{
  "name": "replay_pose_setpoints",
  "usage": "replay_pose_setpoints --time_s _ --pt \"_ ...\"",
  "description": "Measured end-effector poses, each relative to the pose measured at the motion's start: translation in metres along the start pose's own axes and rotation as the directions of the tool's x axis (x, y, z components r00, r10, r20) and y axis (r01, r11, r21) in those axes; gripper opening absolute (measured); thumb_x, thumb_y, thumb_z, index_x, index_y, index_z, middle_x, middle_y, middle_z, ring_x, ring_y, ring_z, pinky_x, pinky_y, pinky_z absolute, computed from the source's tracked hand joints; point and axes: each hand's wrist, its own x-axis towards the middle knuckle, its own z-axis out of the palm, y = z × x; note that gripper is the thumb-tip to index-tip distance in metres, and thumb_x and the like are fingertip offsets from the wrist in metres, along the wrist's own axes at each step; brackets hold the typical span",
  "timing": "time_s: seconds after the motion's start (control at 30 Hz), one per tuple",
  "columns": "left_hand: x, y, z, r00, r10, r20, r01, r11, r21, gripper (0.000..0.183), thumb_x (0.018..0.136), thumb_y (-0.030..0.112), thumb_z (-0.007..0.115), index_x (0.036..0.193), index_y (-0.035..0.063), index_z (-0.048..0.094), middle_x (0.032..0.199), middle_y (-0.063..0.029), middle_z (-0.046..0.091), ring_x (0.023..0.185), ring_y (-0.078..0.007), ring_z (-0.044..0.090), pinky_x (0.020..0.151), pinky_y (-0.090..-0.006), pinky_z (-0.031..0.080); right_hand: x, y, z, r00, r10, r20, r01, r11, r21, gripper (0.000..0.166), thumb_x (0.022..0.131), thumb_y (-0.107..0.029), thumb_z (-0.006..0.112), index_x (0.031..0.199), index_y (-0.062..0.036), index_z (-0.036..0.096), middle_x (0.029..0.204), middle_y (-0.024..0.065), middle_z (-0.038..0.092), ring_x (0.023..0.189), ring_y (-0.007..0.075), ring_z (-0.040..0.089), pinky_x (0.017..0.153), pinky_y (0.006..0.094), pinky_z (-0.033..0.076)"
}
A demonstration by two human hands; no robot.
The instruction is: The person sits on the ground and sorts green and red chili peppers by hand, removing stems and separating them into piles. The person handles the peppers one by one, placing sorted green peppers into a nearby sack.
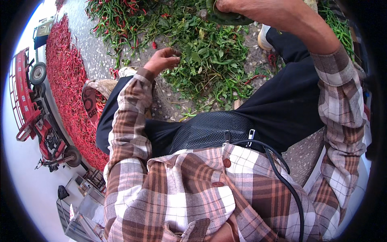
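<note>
Before me on the speckled floor lies a heap of green leaves and stems (208, 57), mixed with green chilli peppers and a few red ones. My left hand (163, 60) is at the heap's left edge, fingers curled and slightly apart, with nothing visible in it. My right hand (231, 5), partly cut off by the top edge of the view, grips a dark green rounded object (231, 19) above the far side of the heap. What that object is cannot be made out. Beyond my left hand is a pile of green and red chilli peppers (121, 30) with long thin pods.
By my left knee, a woven sack (87, 104) bearing printing holds red chillies. A broad spread of red chillies (68, 81) covers the floor at left, beside a red cargo tricycle (45, 133). Green chillies (341, 34) lie at the far right. A black cable (290, 184) crosses my shirt.
</note>
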Motion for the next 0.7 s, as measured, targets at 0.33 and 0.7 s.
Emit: replay_pose_setpoints --time_s 0.33,0.7 --pt "0.064 0.044 0.141 0.796 0.537 0.28 -0.526 0.384 0.759 0.015 0.071 0.008 0.057 0.085 0.0063 0.054 0.083 -0.0119 0.052 0.078 -0.0304 0.056 0.065 -0.0399 0.05 -0.007 0.022 0.002 0.941 -0.312 -0.129 0.293 0.945 -0.147 0.009 0.076 0.001 0.048 0.071 0.0053 0.053 0.056 0.0075 0.049 0.051 0.0141 0.048 0.042 0.0318 0.036" --pt "0.079 -0.036 0.227 0.759 0.196 0.621 -0.642 0.06 0.765 0.016 0.079 0.016 0.05 0.091 0.0086 0.06 0.091 -0.0097 0.054 0.083 -0.0231 0.057 0.064 -0.0356 0.046 0.008 0.008 -0.037 0.964 -0.079 0.253 0.028 0.98 0.197 0.01 0.078 0.001 0.043 0.074 0.0097 0.045 0.063 0.0163 0.051 0.059 0.0259 0.06 0.053 0.0377 0.049"
